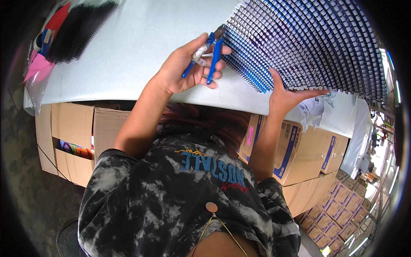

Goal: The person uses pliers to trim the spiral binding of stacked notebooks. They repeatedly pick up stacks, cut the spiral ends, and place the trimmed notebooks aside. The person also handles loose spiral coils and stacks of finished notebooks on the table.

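My left hand (192, 66) is shut on blue-handled pliers (212, 51), whose jaws touch the left corner of a wide fanned row of blue and black wire-bound booklets (308, 38). The row lies on the pale table (128, 43) and fills the upper right. My right hand (287, 95) lies spread against the near edge of the row. Its thumb points up along the blue wire coils and its fingers stretch to the right under the edge. It grips nothing.
A pile of black wire coils (81, 25) and pink and red sheets in plastic (37, 66) sit at the table's far left. A white cloth (314, 109) hangs at the right edge. Cardboard boxes (72, 126) stand under the table, with more boxes (299, 150) stacked at the right.
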Demonstrator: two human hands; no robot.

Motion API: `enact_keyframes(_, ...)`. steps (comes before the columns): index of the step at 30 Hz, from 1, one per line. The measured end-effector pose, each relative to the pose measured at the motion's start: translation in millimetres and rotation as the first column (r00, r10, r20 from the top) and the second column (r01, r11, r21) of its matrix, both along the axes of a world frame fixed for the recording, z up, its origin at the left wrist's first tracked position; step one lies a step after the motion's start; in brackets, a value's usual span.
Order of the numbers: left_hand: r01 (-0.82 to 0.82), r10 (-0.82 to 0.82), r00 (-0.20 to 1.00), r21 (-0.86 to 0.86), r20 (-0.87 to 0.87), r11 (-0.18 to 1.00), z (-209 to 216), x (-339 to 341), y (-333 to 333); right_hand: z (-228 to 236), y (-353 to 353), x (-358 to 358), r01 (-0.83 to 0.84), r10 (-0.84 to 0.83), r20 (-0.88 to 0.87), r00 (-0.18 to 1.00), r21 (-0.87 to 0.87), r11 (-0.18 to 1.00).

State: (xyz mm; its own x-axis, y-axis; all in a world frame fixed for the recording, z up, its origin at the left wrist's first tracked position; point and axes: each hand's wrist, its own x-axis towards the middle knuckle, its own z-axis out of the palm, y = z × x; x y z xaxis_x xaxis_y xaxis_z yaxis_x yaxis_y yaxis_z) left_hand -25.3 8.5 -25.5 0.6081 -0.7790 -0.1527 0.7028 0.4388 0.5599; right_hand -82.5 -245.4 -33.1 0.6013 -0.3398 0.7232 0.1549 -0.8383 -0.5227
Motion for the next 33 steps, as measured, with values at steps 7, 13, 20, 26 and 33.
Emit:
enact_keyframes(7,-0.381,0.018,0.859,0.615,0.512,0.69,3.6,-11.0,-11.8,-3.3,-5.1,-0.4,0.027,-0.025,0.021,0.999,-0.069,0.997)
enact_keyframes(13,-0.149,0.08,0.972,0.323,0.219,0.935,-4.8,-7.2,-5.7,-2.9,-2.3,-0.7,0.017,-0.016,0.005,1.0,-0.03,0.999)
enact_keyframes(20,-0.315,0.113,0.914,0.505,0.39,0.804,-10.2,-14.3,-18.2,-14.8,-5.4,-3.5,0.076,-0.077,-0.004,0.997,-0.106,0.991)
enact_keyframes(26,-0.285,0.059,0.911,0.522,0.408,0.804,-15.8,-10.8,-8.1,-20.0,-7.3,-0.8,0.045,-0.045,0.0,0.999,-0.094,0.995)
enact_keyframes(33,-0.175,0.114,0.98,0.444,0.163,0.879,-11.3,-17.5,-10.0,-25.4,-10.5,-3.8,0.053,-0.056,-0.019,0.998,-0.155,0.986)
